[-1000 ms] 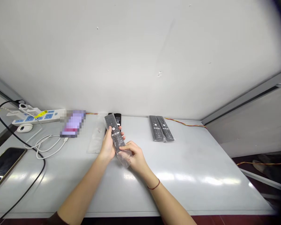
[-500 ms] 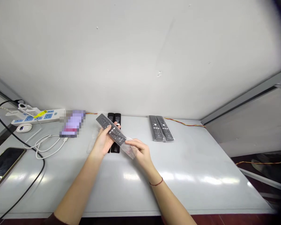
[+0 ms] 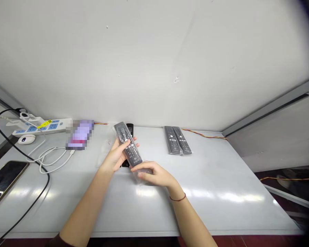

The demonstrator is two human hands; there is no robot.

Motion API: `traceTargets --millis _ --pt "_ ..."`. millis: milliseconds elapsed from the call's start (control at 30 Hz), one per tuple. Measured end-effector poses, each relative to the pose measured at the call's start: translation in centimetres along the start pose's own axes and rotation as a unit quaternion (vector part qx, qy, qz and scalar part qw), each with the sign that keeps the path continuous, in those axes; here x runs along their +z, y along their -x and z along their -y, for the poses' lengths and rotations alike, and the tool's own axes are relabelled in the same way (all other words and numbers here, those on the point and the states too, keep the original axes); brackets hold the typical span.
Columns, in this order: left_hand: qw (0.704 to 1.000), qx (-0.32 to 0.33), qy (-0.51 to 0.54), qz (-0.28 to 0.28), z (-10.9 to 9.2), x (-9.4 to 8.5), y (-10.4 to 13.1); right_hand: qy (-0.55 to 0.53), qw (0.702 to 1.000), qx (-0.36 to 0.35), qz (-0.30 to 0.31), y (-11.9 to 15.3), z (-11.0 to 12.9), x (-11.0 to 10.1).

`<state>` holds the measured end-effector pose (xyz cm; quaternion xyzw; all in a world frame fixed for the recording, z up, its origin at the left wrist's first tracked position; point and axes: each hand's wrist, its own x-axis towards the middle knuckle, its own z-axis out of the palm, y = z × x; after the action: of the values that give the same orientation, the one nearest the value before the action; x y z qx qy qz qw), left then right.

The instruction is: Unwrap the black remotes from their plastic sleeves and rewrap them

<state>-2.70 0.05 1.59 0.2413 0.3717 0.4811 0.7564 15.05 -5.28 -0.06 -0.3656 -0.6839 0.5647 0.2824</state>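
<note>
My left hand is closed around a black remote control in a clear plastic sleeve, thumb on its buttons. The remote tilts, its lower end pointing toward my right hand. My right hand has its fingers at the loose end of the plastic sleeve, which bunches just below the remote. Behind and under the held remote, another black remote lies face down on the table, mostly hidden. To the right, two sleeved remotes lie side by side, buttons up.
On the left are a power strip, a white mouse, a phone with a blurred screen, a coiled white cable and a dark phone. A black cable crosses the table. Clear plastic lies left of my hand.
My left hand has turned the remote more upright and shifted it slightly right. My right hand has moved a little down, its fingers now spread more over the sleeve's end.
</note>
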Motion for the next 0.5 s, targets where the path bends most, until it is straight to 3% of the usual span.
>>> traceTargets --millis 300,500 --pt "0.999 -0.031 -0.023 0.007 0.1 -0.1 -0.2 0.053 0.998 -0.012 -0.012 -0.1 0.1 0.9" --pt "0.998 -0.044 -0.049 -0.019 0.5 1.6 -1.1 0.103 0.994 -0.022 -0.035 0.0 0.2 0.7"
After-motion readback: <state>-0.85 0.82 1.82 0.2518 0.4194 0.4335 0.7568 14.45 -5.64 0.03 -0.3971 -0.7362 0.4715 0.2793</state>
